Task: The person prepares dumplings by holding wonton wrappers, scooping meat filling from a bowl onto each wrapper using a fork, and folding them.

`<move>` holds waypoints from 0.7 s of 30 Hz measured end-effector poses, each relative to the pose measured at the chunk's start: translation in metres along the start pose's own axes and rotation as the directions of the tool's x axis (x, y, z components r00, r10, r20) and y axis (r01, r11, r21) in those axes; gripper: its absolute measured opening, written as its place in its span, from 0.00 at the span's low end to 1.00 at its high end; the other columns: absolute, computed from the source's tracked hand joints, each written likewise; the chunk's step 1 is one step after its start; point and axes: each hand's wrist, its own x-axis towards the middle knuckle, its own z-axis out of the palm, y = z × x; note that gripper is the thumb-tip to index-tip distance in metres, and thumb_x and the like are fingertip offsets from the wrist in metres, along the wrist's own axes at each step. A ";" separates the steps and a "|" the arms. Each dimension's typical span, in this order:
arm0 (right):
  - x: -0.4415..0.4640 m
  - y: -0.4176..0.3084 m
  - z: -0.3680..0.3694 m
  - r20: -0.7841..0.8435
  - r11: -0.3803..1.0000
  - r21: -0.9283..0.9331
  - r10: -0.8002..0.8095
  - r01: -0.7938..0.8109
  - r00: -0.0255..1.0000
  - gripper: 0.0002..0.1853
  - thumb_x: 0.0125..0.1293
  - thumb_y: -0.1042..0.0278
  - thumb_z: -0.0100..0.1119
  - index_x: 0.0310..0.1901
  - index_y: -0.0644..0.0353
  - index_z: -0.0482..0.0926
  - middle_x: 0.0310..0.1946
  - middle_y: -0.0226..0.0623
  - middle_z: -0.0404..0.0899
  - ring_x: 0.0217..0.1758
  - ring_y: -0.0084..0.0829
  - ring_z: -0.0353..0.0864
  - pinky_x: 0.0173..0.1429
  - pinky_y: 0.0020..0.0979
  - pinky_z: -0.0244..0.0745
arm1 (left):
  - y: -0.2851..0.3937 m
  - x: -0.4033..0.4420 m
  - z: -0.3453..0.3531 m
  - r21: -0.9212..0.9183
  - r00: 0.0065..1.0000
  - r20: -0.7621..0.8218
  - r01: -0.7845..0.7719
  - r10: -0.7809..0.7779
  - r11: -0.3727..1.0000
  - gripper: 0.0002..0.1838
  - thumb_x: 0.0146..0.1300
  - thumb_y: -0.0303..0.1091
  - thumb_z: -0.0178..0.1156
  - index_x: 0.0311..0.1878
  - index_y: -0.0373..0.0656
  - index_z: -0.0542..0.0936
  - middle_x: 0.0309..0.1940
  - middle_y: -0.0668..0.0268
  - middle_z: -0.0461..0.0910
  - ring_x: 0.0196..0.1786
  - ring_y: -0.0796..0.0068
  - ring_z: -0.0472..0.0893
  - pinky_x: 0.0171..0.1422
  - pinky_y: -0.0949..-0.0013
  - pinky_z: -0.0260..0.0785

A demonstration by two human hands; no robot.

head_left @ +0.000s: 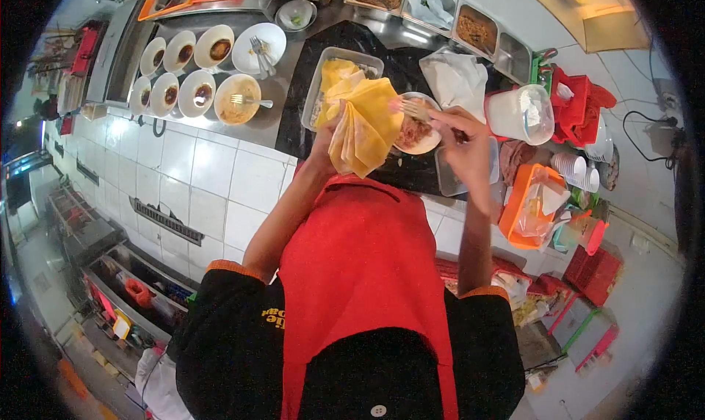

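Observation:
My left hand (327, 142) is closed around a fanned stack of yellow wonton wrappers (371, 119). My right hand (466, 142) grips a small fork (417, 111), its tip close to the right edge of the wrappers. A bit of pinkish filling (396, 104) shows at that tip. Partly hidden below the fork and my right hand is a white bowl with reddish minced meat (418, 131). Behind the wrappers stands a clear rectangular tub (312, 89) with more yellow wrappers (338, 73) and pale contents.
Several bowls with dark sauce (196, 95) stand at the left, beside a plate with cutlery (258, 49). Metal food pans (476, 29) line the back. At the right are a white plastic bag (455, 78), a white-filled container (521, 115) and an orange basket (525, 207).

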 end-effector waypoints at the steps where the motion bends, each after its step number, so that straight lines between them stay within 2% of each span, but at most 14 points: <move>1: 0.002 0.009 0.015 -0.105 0.984 0.144 -0.095 0.109 0.990 0.12 0.61 0.84 0.60 0.45 0.62 0.86 0.33 0.31 0.82 0.31 0.17 0.73 0.35 0.19 0.65 | -0.002 0.003 -0.006 0.030 0.997 0.079 0.002 -0.005 1.000 0.27 0.75 0.54 0.44 0.62 0.42 0.71 0.52 0.60 0.80 0.49 0.67 0.82 0.55 0.62 0.78; 4: 0.008 0.037 0.037 -0.192 0.967 0.148 -0.175 0.205 0.966 0.11 0.61 0.86 0.59 0.43 0.65 0.86 0.33 0.33 0.82 0.33 0.17 0.74 0.37 0.19 0.66 | 0.000 0.003 0.007 0.039 0.999 0.007 0.038 -0.038 0.999 0.26 0.75 0.54 0.43 0.62 0.42 0.72 0.51 0.60 0.80 0.49 0.66 0.82 0.55 0.62 0.77; 6: 0.005 0.035 0.033 -0.173 0.981 0.125 -0.127 0.150 0.977 0.11 0.61 0.87 0.58 0.42 0.67 0.85 0.34 0.35 0.82 0.36 0.19 0.76 0.41 0.18 0.68 | 0.003 -0.001 0.020 -0.003 0.998 0.056 -0.011 0.011 1.000 0.26 0.75 0.53 0.43 0.62 0.41 0.71 0.52 0.60 0.79 0.49 0.66 0.82 0.55 0.61 0.77; 8: 0.006 0.032 0.022 -0.175 0.957 0.276 -0.037 0.085 0.984 0.14 0.58 0.89 0.56 0.42 0.65 0.86 0.38 0.39 0.85 0.43 0.24 0.82 0.45 0.21 0.73 | 0.007 -0.003 0.021 -0.047 0.993 0.099 -0.057 0.062 0.997 0.26 0.75 0.52 0.43 0.62 0.41 0.71 0.52 0.59 0.79 0.49 0.65 0.83 0.56 0.61 0.77; 9: 0.006 0.044 0.011 -0.129 0.980 0.184 -0.045 0.068 0.991 0.13 0.58 0.89 0.57 0.42 0.66 0.85 0.35 0.38 0.85 0.39 0.23 0.81 0.44 0.21 0.74 | 0.010 -0.003 0.017 -0.038 0.990 0.102 -0.093 0.097 0.995 0.26 0.76 0.51 0.42 0.63 0.40 0.70 0.53 0.59 0.79 0.50 0.64 0.82 0.57 0.61 0.77; 10: 0.006 0.037 0.007 -0.132 0.980 0.184 -0.048 0.072 0.990 0.13 0.58 0.89 0.57 0.42 0.66 0.85 0.35 0.38 0.85 0.39 0.23 0.81 0.44 0.21 0.74 | 0.013 -0.004 0.013 -0.029 0.986 0.104 -0.128 0.130 0.991 0.26 0.76 0.51 0.41 0.64 0.39 0.69 0.54 0.58 0.78 0.52 0.64 0.82 0.58 0.61 0.76; 11: 0.004 0.024 0.000 -0.053 0.963 0.269 0.009 0.006 0.999 0.13 0.59 0.89 0.57 0.42 0.66 0.85 0.34 0.37 0.84 0.37 0.22 0.80 0.43 0.22 0.74 | 0.015 -0.003 0.008 -0.027 0.986 0.107 -0.126 0.128 0.992 0.26 0.76 0.51 0.41 0.64 0.39 0.69 0.54 0.58 0.78 0.52 0.64 0.82 0.58 0.61 0.76; 12: 0.004 0.011 -0.006 0.030 0.936 0.345 0.060 -0.066 0.998 0.13 0.59 0.88 0.57 0.42 0.66 0.85 0.33 0.37 0.84 0.35 0.22 0.80 0.43 0.22 0.73 | 0.016 -0.001 0.004 0.007 0.979 0.167 -0.119 0.117 0.993 0.26 0.76 0.51 0.41 0.65 0.39 0.68 0.55 0.58 0.77 0.54 0.63 0.81 0.60 0.61 0.75; 14: 0.008 -0.013 -0.004 0.060 0.960 0.277 0.023 -0.039 0.998 0.13 0.60 0.88 0.56 0.42 0.66 0.85 0.33 0.37 0.84 0.34 0.22 0.79 0.42 0.23 0.73 | 0.012 0.001 0.002 0.044 0.969 0.230 -0.105 0.092 0.994 0.27 0.77 0.51 0.40 0.66 0.39 0.67 0.57 0.57 0.76 0.56 0.63 0.80 0.61 0.61 0.74; 16: 0.012 -0.017 -0.003 0.089 0.978 0.209 -0.009 -0.010 0.996 0.13 0.60 0.88 0.56 0.42 0.66 0.85 0.32 0.37 0.83 0.32 0.22 0.79 0.41 0.23 0.73 | 0.006 -0.001 0.005 0.307 0.988 0.032 -0.154 0.152 0.939 0.27 0.77 0.51 0.39 0.67 0.39 0.66 0.58 0.57 0.75 0.57 0.64 0.79 0.63 0.61 0.72; 17: 0.017 -0.014 -0.003 0.111 0.977 0.212 -0.025 0.001 0.994 0.13 0.60 0.88 0.55 0.43 0.66 0.85 0.31 0.37 0.83 0.32 0.22 0.79 0.41 0.23 0.72 | 0.005 -0.003 0.007 0.308 0.989 0.035 -0.148 0.144 0.940 0.27 0.77 0.51 0.39 0.67 0.39 0.66 0.58 0.57 0.75 0.57 0.64 0.79 0.63 0.61 0.72; 18: 0.023 -0.011 -0.003 0.135 0.976 0.217 -0.043 0.013 0.990 0.14 0.61 0.88 0.54 0.43 0.66 0.85 0.30 0.37 0.83 0.32 0.22 0.79 0.40 0.23 0.72 | 0.007 -0.005 0.010 0.227 0.990 0.092 -0.122 0.103 0.966 0.27 0.77 0.51 0.39 0.66 0.39 0.66 0.58 0.58 0.75 0.57 0.64 0.79 0.63 0.61 0.73; 19: 0.027 -0.006 -0.005 0.154 0.978 0.205 0.007 -0.039 0.988 0.15 0.60 0.90 0.52 0.44 0.66 0.85 0.30 0.38 0.83 0.33 0.22 0.80 0.41 0.23 0.72 | 0.009 -0.007 0.011 0.145 0.986 0.150 -0.095 0.073 0.985 0.27 0.77 0.51 0.38 0.66 0.40 0.66 0.57 0.58 0.75 0.56 0.64 0.79 0.63 0.61 0.73; 21: 0.028 -0.004 -0.006 0.146 0.982 0.191 -0.023 -0.005 0.989 0.15 0.61 0.89 0.52 0.44 0.66 0.85 0.31 0.38 0.83 0.32 0.22 0.79 0.38 0.22 0.72 | 0.014 -0.005 0.003 0.121 0.977 0.203 -0.085 0.059 0.989 0.27 0.77 0.50 0.38 0.66 0.40 0.66 0.57 0.58 0.75 0.56 0.64 0.79 0.63 0.61 0.72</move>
